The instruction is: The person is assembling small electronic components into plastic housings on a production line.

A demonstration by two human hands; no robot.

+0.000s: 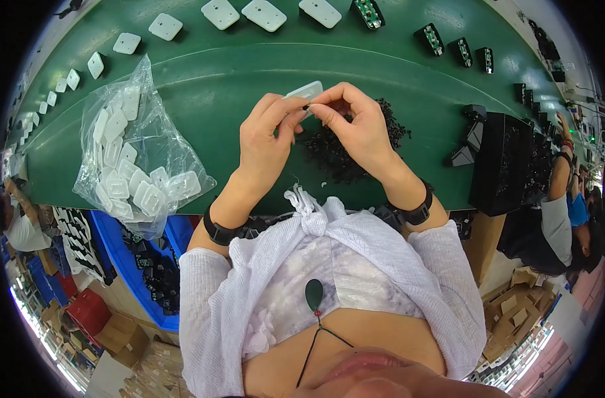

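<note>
Over the green table, my left hand (pixel 264 138) grips a white plastic cover (pixel 309 91) that sticks out beyond the fingers. My right hand (pixel 357 126) is closed in a pinch on a small black part (pixel 306 107) at the edge of the cover. Both hands' fingertips meet there, and the part is too small to name more closely. Beneath and beside my right hand lies a heap of small black parts (pixel 332 159), partly hidden by that hand.
To the left lies a clear plastic bag (pixel 176 152) of white covers. White covers (pixel 264 14) and black housings with green circuit boards (pixel 429 40) line the green table's (pixel 229 73) far side. A black bin (pixel 501 162) stands right; a blue crate (pixel 126 278) sits below left. Other people work at the right.
</note>
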